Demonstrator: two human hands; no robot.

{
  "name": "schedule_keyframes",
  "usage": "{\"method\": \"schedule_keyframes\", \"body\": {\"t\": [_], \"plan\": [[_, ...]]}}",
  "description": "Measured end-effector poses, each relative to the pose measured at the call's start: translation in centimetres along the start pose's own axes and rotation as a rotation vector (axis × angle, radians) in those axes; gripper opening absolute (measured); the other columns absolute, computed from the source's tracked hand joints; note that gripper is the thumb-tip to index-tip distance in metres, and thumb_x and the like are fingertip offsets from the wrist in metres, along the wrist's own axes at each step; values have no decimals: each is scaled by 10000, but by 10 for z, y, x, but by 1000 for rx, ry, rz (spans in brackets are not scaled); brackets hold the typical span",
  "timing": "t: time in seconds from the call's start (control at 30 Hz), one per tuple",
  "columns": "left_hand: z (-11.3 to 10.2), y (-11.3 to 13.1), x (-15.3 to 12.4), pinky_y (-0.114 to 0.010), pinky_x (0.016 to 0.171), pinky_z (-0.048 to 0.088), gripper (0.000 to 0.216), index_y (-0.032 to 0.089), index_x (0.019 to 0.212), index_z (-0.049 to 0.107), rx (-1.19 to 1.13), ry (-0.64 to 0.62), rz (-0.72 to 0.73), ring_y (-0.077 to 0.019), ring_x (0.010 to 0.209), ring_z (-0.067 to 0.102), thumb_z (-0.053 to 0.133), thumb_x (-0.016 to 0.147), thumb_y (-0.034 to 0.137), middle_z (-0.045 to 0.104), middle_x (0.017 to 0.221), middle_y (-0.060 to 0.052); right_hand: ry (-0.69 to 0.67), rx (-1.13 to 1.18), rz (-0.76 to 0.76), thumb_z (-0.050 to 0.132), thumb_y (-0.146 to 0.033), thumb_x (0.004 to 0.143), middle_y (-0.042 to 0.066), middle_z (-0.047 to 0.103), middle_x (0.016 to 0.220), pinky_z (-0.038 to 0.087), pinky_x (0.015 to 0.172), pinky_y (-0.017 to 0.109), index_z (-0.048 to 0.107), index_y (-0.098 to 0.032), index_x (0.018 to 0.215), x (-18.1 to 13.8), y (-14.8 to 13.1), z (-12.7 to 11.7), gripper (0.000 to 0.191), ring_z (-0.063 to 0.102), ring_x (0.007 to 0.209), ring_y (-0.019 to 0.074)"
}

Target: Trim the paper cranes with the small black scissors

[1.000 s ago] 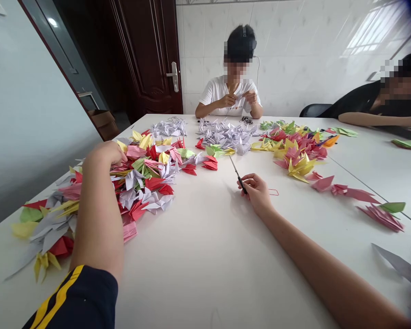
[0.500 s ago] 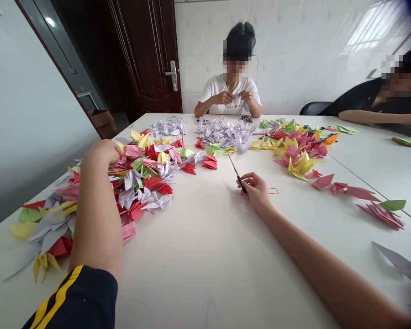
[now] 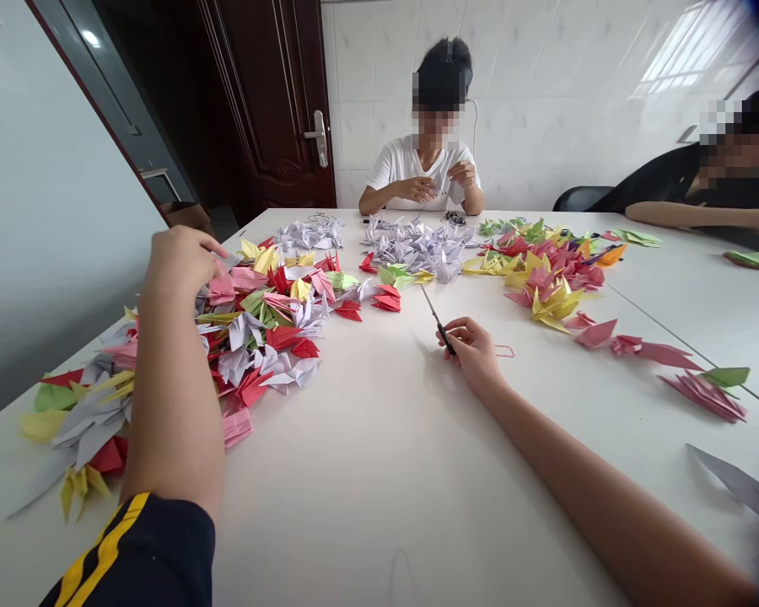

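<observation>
In right hand (image 3: pixel 473 350): black-handled tool (image 3: pixel 443 334), tip pointing away.

Dark brown door (image 3: pixel 278 101), upper left of centre (silver handle (image 3: pixel 320 139)); white tiled wall (image 3: pixel 376 59) at top, striped glare (image 3: pixel 680 52) upper right; white table (image 3: pixel 316 506) below.

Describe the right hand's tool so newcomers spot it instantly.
Over the white table, right of the leftmost paper pile, is the right hand. It holds the slim tool, tip pointing away. Its black handle and thin shaft distinguish it from the folded paper.
</observation>
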State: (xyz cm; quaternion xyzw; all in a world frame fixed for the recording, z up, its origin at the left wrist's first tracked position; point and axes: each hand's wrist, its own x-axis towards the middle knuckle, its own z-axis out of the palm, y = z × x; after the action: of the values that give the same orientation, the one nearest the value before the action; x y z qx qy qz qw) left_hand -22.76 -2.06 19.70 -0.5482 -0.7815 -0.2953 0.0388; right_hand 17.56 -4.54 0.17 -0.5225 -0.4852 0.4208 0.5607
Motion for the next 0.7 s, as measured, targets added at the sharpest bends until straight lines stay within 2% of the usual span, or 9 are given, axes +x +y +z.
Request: {"method": "schedule_keyframes", "body": {"t": [0.07, 0.13, 0.27, 0.37, 0.5, 0.6, 0.7], "plan": [[-6, 13, -10, -345, 880, 562, 307, 182, 872, 764, -180, 93, 111, -149, 713, 642, 676, 645, -4, 659, 650, 34, -4, 3, -1, 767, -396, 704, 4, 701, 743, 352, 461, 244, 605, -222, 836, 0, 0, 0, 272, 569, 514, 122], [-9, 33, -24, -347, 848, 576, 287, 166, 901, 764, -349, 122, 226, -157, 729, 669, 741, 646, 36, 695, 703, 11, -5, 12, -3, 762, -392, 707, -1, 696, 736, 350, 460, 242, 600, -222, 845, 0, 0, 0, 272, 565, 512, 120], [6, 83, -56, -306, 744, 586, 274, 141, 925, 752, -645, -87, 448, -165, 736, 691, 789, 658, 93, 726, 771, -41, -8, 36, -11, 755, -380, 704, -11, 692, 725, 339, 449, 235, 582, -227, 883, -1, -1, -1, 292, 557, 499, 115], [39, 112, -77, -306, 730, 579, 263, 168, 892, 735, -721, -287, 514, -174, 757, 692, 792, 649, 84, 724, 805, -32, -6, 57, -14, 755, -362, 689, -20, 695, 725, 323, 436, 227, 569, -241, 961, -2, -2, -1, 351, 560, 500, 118], [98, 128, -96, -322, 725, 558, 174, 161, 783, 689, -737, -491, 540, -182, 717, 685, 766, 654, 73, 705, 860, -32, -14, 71, -10, 767, -382, 669, -30, 678, 689, 314, 431, 229, 571, -244, 985, -2, -4, 0, 397, 550, 487, 119], [131, 130, -104, -297, 686, 524, 181, 165, 739, 653, -738, -524, 546, -173, 681, 670, 761, 628, 71, 689, 827, -20, -19, 52, -11, 772, -419, 665, -19, 681, 700, 337, 451, 238, 584, -237, 933, -1, -5, 1, 374, 548, 492, 121], [150, 131, -112, -274, 646, 488, 145, 170, 681, 633, -728, -551, 568, -179, 672, 665, 707, 635, 53, 659, 719, -1, -19, 29, -14, 774, -447, 669, -10, 685, 711, 351, 464, 245, 592, -234, 909, -1, -5, 1, 369, 557, 503, 127]]}}
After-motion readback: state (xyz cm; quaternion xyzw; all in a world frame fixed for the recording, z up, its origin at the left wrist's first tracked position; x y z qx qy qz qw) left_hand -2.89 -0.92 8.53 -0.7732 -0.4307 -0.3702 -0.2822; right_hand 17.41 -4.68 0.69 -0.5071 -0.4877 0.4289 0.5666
